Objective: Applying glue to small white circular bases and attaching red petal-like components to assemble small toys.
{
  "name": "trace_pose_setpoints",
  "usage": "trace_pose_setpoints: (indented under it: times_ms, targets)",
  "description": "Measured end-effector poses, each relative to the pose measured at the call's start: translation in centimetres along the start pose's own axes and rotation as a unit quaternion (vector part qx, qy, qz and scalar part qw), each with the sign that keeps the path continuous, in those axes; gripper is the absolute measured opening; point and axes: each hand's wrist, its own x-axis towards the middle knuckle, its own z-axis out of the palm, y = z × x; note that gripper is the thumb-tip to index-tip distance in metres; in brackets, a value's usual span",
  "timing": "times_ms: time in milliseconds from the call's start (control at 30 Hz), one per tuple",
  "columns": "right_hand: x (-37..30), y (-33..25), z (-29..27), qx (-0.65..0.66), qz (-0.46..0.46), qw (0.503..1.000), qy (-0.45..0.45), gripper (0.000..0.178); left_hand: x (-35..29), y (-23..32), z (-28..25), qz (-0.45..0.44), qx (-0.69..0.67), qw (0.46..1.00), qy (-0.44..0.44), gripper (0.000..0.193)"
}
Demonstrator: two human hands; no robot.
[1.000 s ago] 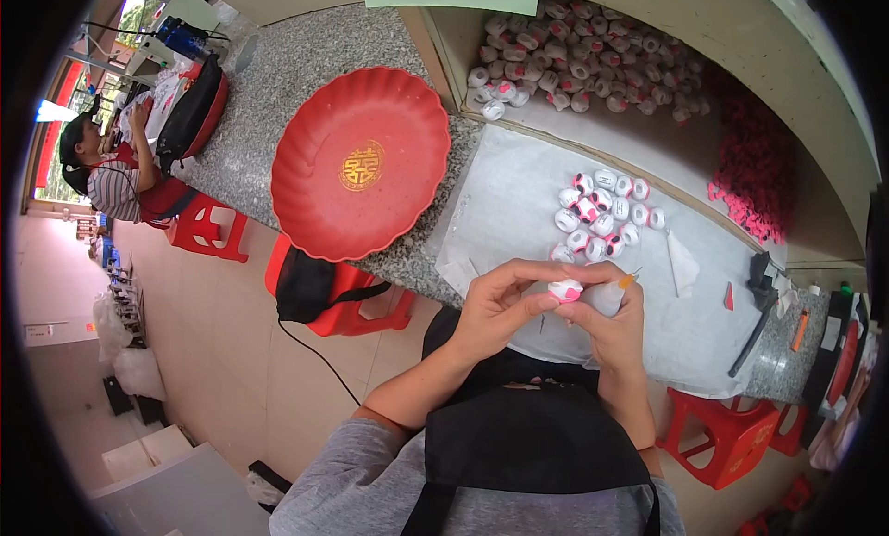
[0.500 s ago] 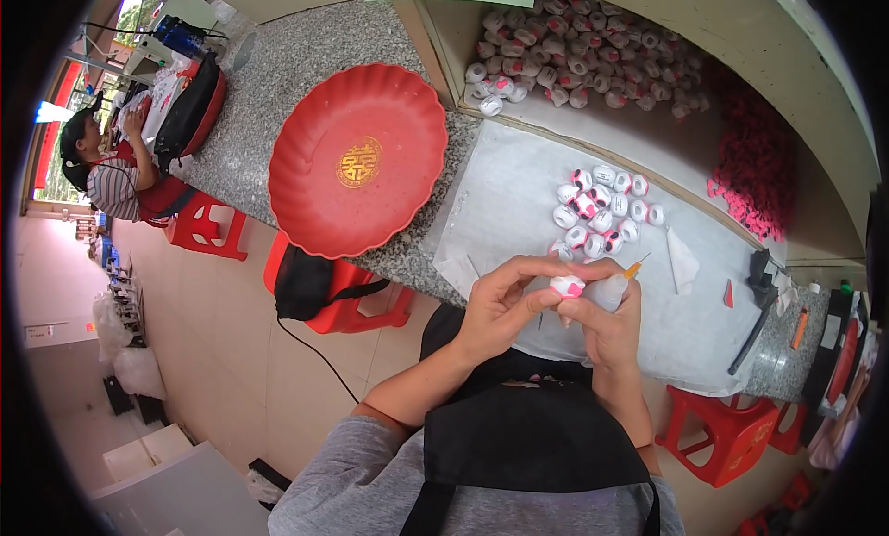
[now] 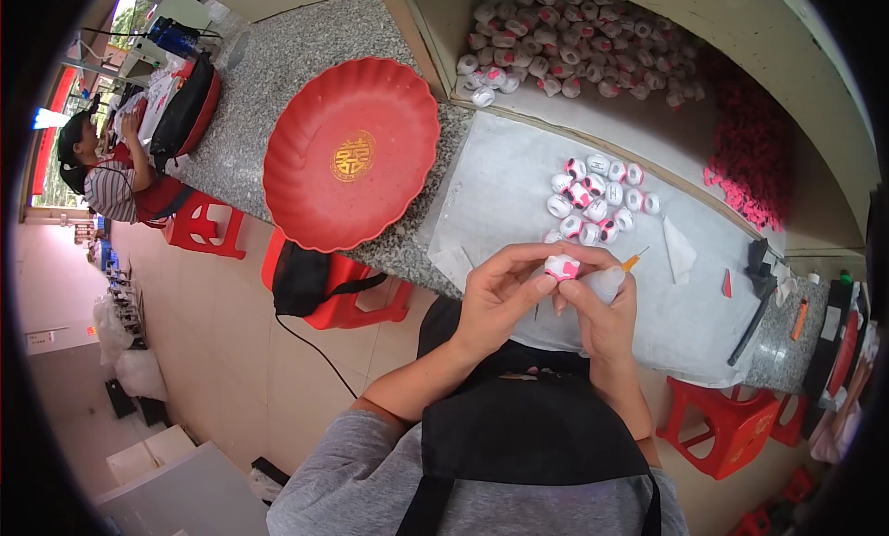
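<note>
Between the thumbs and fingers of both hands sits a small white, rounded piece (image 3: 561, 268) with pink patches. My left hand (image 3: 489, 305) is closed on it from the left side. My right hand (image 3: 607, 325) pinches it from the right and also keeps a translucent squeeze bottle (image 3: 607, 284) in its palm; the bottle's orange needle tip (image 3: 631, 262) points up and right. Just beyond my fingers, a group of similar white pieces (image 3: 595, 190) with pink and black marks lies on a white sheet (image 3: 500, 184). Fingers hide part of the held piece.
A red scalloped tray (image 3: 306, 119) stands on the granite counter at left. A shelf bin holds many white pieces (image 3: 574, 45) and a heap of pink bits (image 3: 745, 184). A paper scrap (image 3: 679, 251) and black tool (image 3: 752, 330) lie right. A co-worker (image 3: 111, 184) sits far left.
The held piece is turned slightly between my fingers and shows more pink. Both hands are raised a little. The whole view has shifted slightly.
</note>
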Motion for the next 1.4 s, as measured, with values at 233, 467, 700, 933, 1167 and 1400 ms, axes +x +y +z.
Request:
trace_pose_setpoints:
  times_ms: [233, 467, 700, 933, 1167, 1400]
  targets:
    - [-0.1, 0.5, 0.1, 0.017, -0.025, 0.999, 0.009, 0.029, -0.1, -0.5, 0.5, 0.02, 0.0, 1.0, 0.017, 0.025]
    - [0.0, 0.4, 0.3, 0.032, -0.028, 0.999, 0.001, 0.026, -0.2, -0.7, 0.3, 0.028, -0.008, 0.999, 0.014, 0.025]
    - [0.2, 0.5, 0.3, 0.024, -0.025, 0.999, 0.006, 0.026, -0.2, -0.9, 0.2, 0.032, 0.017, 0.999, 0.04, 0.026]
    - [0.2, 0.0, -0.2, 0.021, -0.011, 1.0, -0.006, 0.025, 0.1, -0.4, 0.2, 0.007, -0.006, 1.0, 0.03, 0.027]
    - [-0.8, -0.4, -0.5, -0.053, 0.018, 0.998, -0.039, 0.028, -0.2, -1.1, -0.9, 0.105, 0.055, 0.992, -0.038, 0.023]
    - [-1.5, -0.4, 0.1, -0.011, 0.014, 0.999, -0.03, 0.026, -0.7, 0.2, -0.2, 0.129, 0.118, 0.982, -0.064, 0.022]
